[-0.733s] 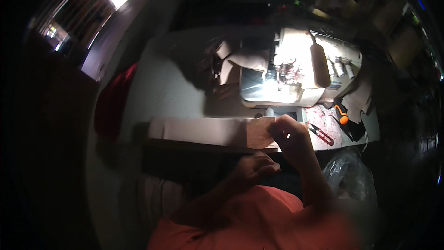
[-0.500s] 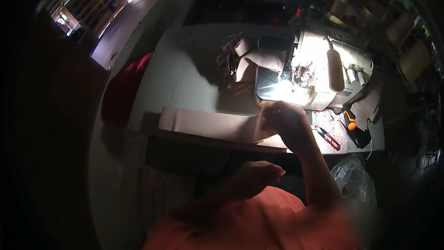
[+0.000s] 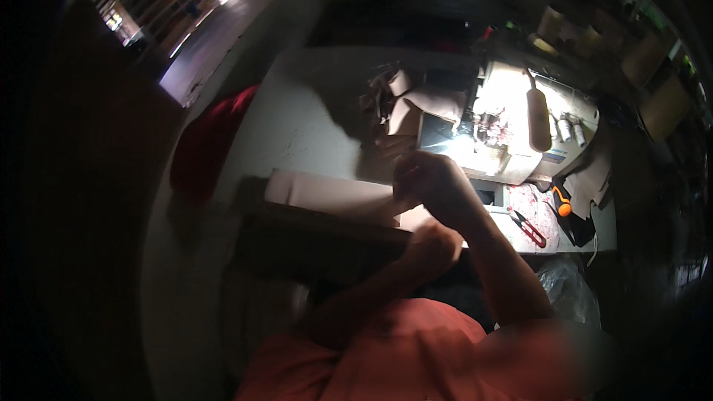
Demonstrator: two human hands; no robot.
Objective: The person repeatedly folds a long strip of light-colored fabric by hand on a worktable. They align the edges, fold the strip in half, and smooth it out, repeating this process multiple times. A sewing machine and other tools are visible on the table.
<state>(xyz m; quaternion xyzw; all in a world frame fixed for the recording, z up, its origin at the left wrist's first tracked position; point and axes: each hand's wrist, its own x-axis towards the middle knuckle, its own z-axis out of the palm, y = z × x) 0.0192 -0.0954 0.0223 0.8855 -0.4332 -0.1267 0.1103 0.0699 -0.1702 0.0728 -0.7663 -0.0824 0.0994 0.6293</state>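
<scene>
A long pale strip of cloth (image 3: pixel 323 194) lies along the front edge of the sewing table, its right end running under my right hand (image 3: pixel 431 184). That hand is closed, fingers curled down at the cloth; its fingertips are hidden. Just below it, at the table edge, my left hand (image 3: pixel 437 243) is closed too, and what its fingers hold, if anything, does not show. Behind my hands stands a brightly lit sewing machine (image 3: pixel 509 122). Red-handled thread snips (image 3: pixel 529 229) lie to the right of my right forearm.
Crumpled pale cloth pieces (image 3: pixel 423 104) are heaped left of the machine. An orange-handled tool (image 3: pixel 562 202) rests on dark material at the right. A clear plastic bag (image 3: pixel 568 289) hangs below the table's right end. Red cloth (image 3: pixel 212 141) sits at the left edge; thread cones (image 3: pixel 549 24) stand behind.
My left hand has risen from near my body to the table edge, close to my right hand. The right hand has shifted slightly left over the cloth. The view has tilted a little.
</scene>
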